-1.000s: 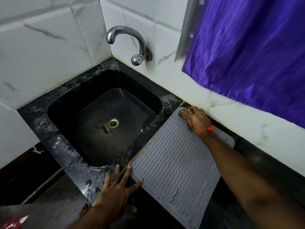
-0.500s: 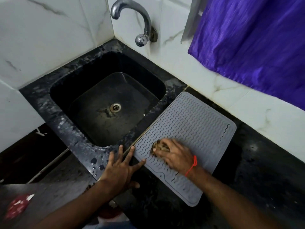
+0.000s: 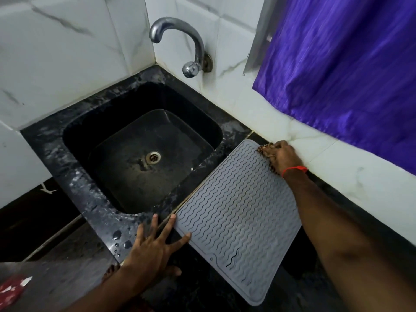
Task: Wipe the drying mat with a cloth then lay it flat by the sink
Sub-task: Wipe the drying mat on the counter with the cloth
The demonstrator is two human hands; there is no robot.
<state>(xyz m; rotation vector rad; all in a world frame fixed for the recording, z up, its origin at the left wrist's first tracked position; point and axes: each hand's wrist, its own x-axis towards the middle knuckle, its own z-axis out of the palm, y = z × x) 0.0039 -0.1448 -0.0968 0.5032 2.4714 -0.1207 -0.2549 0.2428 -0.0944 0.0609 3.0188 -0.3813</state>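
Head view: wiping the far corner of the drying mat (image 3: 236, 212) beside the sink (image 3: 144, 140).

The grey ribbed drying mat lies flat on the dark counter (image 3: 202, 287), its long edge just beside the sink rim and its far corner near the tiled wall. The right hand (image 3: 280, 157) presses a bunched brown cloth (image 3: 263, 152) onto that corner, fingers curled over it. The left hand (image 3: 153, 248) rests flat with fingers spread, its fingertips touching the mat's near edge to steady it. The mat looks thin, light and floppy, probably rubbery, so it should grip a wet counter; I would lift it by two corners or an edge. Most of the cloth is hidden under the right hand, and the forearm covers the mat's right edge. A red object at lower left is cut off and unidentifiable.
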